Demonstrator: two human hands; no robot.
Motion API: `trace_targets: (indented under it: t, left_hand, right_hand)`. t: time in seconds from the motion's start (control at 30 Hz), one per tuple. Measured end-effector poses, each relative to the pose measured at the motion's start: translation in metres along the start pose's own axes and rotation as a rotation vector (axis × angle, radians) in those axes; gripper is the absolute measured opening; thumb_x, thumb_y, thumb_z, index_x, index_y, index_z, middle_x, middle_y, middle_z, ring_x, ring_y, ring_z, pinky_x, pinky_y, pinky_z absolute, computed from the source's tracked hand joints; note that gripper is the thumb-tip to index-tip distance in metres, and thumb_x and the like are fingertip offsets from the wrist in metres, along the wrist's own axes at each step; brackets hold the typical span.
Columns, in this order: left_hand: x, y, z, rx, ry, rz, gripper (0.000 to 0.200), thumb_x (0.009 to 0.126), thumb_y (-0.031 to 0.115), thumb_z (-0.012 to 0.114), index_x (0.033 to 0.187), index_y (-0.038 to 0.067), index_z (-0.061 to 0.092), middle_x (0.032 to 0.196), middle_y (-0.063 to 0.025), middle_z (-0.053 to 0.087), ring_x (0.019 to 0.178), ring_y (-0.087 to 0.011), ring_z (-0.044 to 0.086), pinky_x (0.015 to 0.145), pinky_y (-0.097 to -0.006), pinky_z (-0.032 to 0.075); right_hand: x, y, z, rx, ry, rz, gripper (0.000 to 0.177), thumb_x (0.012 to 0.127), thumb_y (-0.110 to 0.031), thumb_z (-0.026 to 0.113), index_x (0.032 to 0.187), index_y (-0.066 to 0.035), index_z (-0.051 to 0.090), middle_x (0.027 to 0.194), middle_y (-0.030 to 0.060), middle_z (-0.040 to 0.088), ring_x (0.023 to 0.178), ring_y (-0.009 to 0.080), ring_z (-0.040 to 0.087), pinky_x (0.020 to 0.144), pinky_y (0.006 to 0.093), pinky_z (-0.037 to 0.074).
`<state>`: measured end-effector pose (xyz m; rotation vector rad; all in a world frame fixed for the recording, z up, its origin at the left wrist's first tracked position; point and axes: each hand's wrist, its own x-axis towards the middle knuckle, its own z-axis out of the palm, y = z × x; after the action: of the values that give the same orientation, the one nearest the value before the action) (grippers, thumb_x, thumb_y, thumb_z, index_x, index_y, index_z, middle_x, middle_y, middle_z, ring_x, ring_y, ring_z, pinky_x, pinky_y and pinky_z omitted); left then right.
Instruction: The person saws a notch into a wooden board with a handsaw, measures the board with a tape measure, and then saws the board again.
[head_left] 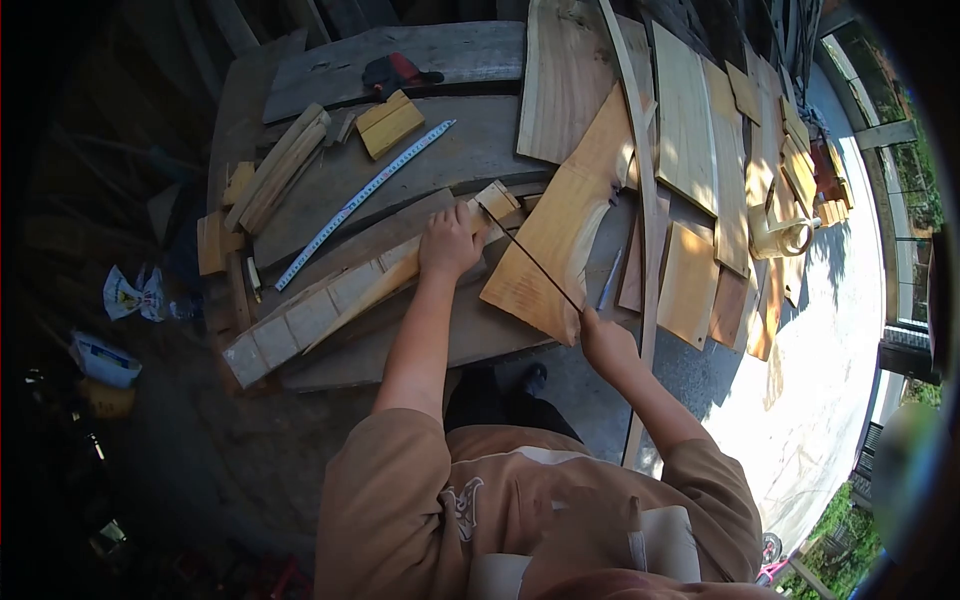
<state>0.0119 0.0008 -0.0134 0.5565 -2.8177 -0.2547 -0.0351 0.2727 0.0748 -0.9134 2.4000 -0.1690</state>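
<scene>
A long wooden piece (352,287) with lines across its face lies slanting over the workbench. My left hand (451,241) is closed on this piece near its upper right end. My right hand (607,345) is closed round the near end of a thin dark tool (535,258), whose blade looks like a saw. The tool's far tip rests at the end of the lined piece, just right of my left hand. Under the tool's middle lies a broad light board (550,250) with a wavy edge. A blue pen-like item (609,283) lies right of that board.
A white measuring strip (365,203) lies beyond the lined piece. Farther back are a yellowish block (390,124) and a red and black tool (397,74). Many boards (685,115) cover the right side, with a translucent jug (780,236). Wood strips (280,172) lie at left.
</scene>
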Motion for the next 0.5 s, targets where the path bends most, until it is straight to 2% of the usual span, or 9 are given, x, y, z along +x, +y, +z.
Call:
trace_targets:
  t: [0.07, 0.13, 0.33, 0.4, 0.5]
  left_hand:
    - [-0.001, 0.002, -0.002, -0.044, -0.051, -0.028, 0.047, 0.078, 0.037, 0.056, 0.1, -0.003, 0.046, 0.085, -0.0166, 0.056, 0.08, -0.0311, 0.055, 0.076, -0.0383, 0.042]
    - [-0.003, 0.003, -0.002, -0.034, -0.054, -0.026, 0.048, 0.077, 0.037, 0.057, 0.1, -0.003, 0.046, 0.085, -0.0166, 0.056, 0.08, -0.031, 0.055, 0.076, -0.0383, 0.042]
    - [-0.002, 0.002, 0.0, -0.034, -0.016, -0.017, 0.046, 0.076, 0.038, 0.058, 0.096, -0.002, 0.046, 0.084, -0.0162, 0.056, 0.079, -0.0308, 0.056, 0.076, -0.0382, 0.043]
    - [-0.001, 0.002, -0.003, -0.045, -0.011, -0.015, 0.045, 0.076, 0.038, 0.058, 0.095, -0.001, 0.046, 0.084, -0.016, 0.056, 0.079, -0.0308, 0.056, 0.075, -0.0382, 0.043]
    - [0.0, 0.001, -0.001, -0.052, -0.031, -0.025, 0.043, 0.076, 0.037, 0.059, 0.093, 0.0, 0.045, 0.084, -0.0156, 0.056, 0.078, -0.0305, 0.056, 0.075, -0.038, 0.043]
  right_hand:
    - [0.007, -0.013, -0.003, -0.008, -0.047, 0.033, 0.012, 0.083, -0.011, 0.039, 0.089, -0.002, 0.044, 0.066, 0.0229, 0.058, 0.063, 0.0402, 0.058, 0.056, 0.0505, 0.045]
    - [0.038, -0.027, 0.001, -0.019, 0.024, -0.062, 0.014, 0.083, -0.011, 0.037, 0.088, 0.0, 0.045, 0.069, 0.0235, 0.058, 0.067, 0.0397, 0.059, 0.057, 0.0495, 0.045]
    - [0.134, -0.073, 0.007, 0.084, 0.122, -0.136, 0.015, 0.083, -0.01, 0.036, 0.086, 0.0, 0.047, 0.074, 0.0233, 0.059, 0.071, 0.0393, 0.059, 0.062, 0.0476, 0.046]
    - [0.131, -0.075, 0.004, 0.084, 0.145, -0.151, 0.015, 0.083, -0.01, 0.036, 0.086, 0.0, 0.047, 0.075, 0.0234, 0.059, 0.072, 0.0395, 0.059, 0.062, 0.0477, 0.046]
    - [0.085, -0.048, 0.002, 0.028, 0.04, -0.058, 0.014, 0.084, -0.012, 0.037, 0.086, -0.001, 0.046, 0.074, 0.0236, 0.059, 0.07, 0.04, 0.059, 0.06, 0.049, 0.045]
